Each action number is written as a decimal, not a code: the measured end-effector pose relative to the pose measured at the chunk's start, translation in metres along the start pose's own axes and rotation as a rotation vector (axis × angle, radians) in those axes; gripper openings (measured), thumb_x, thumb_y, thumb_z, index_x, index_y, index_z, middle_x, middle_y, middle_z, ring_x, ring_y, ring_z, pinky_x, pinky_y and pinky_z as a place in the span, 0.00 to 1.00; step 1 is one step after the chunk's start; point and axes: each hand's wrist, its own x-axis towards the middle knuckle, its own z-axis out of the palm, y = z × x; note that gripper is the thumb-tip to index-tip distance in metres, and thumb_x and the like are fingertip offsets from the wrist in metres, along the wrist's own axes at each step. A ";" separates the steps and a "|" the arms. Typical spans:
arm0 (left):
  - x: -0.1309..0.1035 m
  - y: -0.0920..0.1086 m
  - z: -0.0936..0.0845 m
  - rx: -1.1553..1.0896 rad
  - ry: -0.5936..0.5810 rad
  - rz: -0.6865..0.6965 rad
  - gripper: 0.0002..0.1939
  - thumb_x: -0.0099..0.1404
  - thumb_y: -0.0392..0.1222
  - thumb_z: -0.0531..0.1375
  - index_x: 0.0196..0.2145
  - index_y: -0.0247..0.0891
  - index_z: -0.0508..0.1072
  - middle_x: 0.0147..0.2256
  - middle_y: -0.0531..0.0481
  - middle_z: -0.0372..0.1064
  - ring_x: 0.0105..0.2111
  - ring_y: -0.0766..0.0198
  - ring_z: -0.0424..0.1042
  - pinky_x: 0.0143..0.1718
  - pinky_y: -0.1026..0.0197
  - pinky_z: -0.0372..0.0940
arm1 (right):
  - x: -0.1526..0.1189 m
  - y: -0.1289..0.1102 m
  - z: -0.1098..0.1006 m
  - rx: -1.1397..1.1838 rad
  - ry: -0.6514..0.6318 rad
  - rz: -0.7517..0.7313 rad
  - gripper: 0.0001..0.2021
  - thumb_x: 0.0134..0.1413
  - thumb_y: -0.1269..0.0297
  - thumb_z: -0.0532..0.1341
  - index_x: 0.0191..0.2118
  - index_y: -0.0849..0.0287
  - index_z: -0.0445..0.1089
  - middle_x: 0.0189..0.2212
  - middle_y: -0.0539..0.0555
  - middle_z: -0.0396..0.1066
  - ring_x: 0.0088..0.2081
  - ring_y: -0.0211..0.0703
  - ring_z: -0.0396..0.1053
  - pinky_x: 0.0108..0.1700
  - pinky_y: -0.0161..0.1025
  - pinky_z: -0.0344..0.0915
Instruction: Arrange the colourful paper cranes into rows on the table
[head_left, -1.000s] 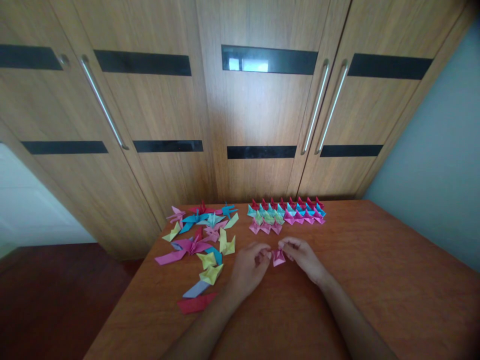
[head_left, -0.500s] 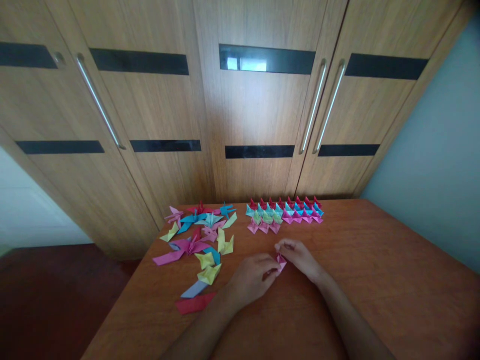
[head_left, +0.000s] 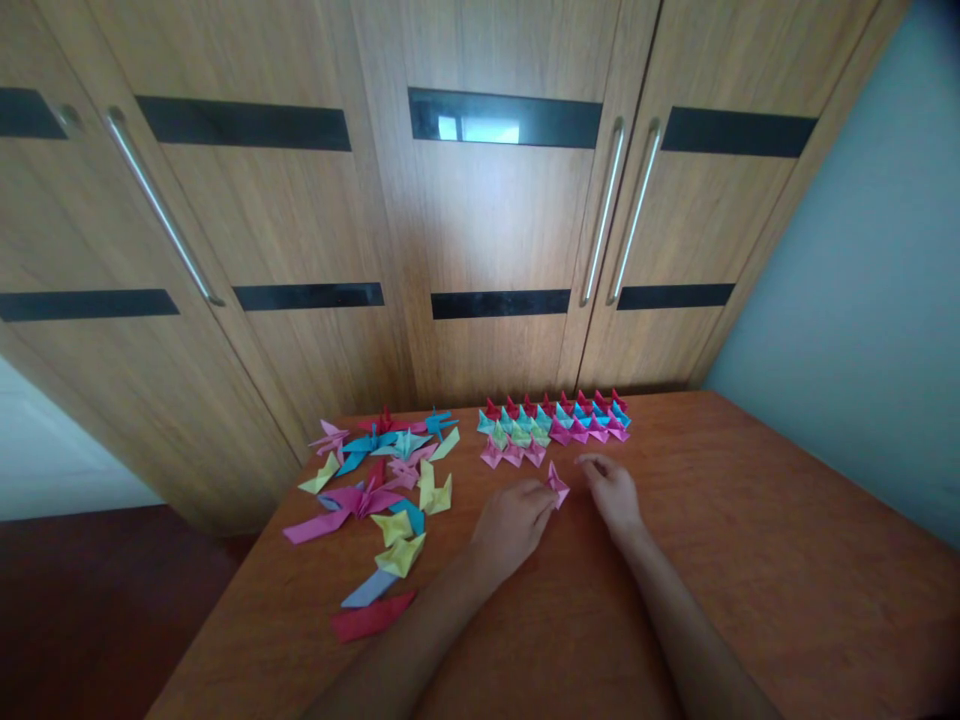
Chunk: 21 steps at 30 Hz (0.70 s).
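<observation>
My left hand point(head_left: 512, 525) pinches a small pink origami piece point(head_left: 557, 486) between thumb and fingers, just above the table. The piece has a pointed tip standing up and a folded body. To its right, apart from it, is my right hand point(head_left: 611, 496), with fingers loosely bent and apart and nothing visible in them. Behind both hands stand rows of small folded paper pieces: red ones point(head_left: 527, 404) at the back, then blue and green ones, with pink ones point(head_left: 513, 455) in front.
Left of my left forearm lies a loose spread of origami, including a magenta piece point(head_left: 364, 502), a yellow piece point(head_left: 400, 556), a lilac strip point(head_left: 369, 589) and a red strip point(head_left: 373, 616). A wooden wardrobe point(head_left: 495, 240) rises behind the brown table point(head_left: 735, 540).
My right hand has come away from the pink origami piece, which stays in my left hand and is now lifted forward. The whole view has shifted slightly.
</observation>
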 end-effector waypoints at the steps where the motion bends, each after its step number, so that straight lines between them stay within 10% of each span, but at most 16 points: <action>1: 0.008 0.002 0.003 0.037 -0.015 -0.006 0.12 0.66 0.34 0.51 0.40 0.40 0.73 0.38 0.49 0.72 0.38 0.63 0.70 0.42 0.63 0.64 | 0.002 0.004 -0.002 -0.020 0.029 0.008 0.15 0.50 0.55 0.54 0.32 0.58 0.74 0.35 0.55 0.76 0.39 0.48 0.70 0.42 0.40 0.63; 21: 0.084 0.007 0.039 0.394 -0.126 -0.217 0.16 0.65 0.27 0.47 0.41 0.33 0.73 0.39 0.39 0.71 0.39 0.54 0.73 0.39 0.55 0.69 | 0.008 0.012 -0.003 -0.148 0.038 0.022 0.15 0.50 0.55 0.53 0.32 0.56 0.74 0.30 0.53 0.75 0.33 0.47 0.70 0.38 0.39 0.62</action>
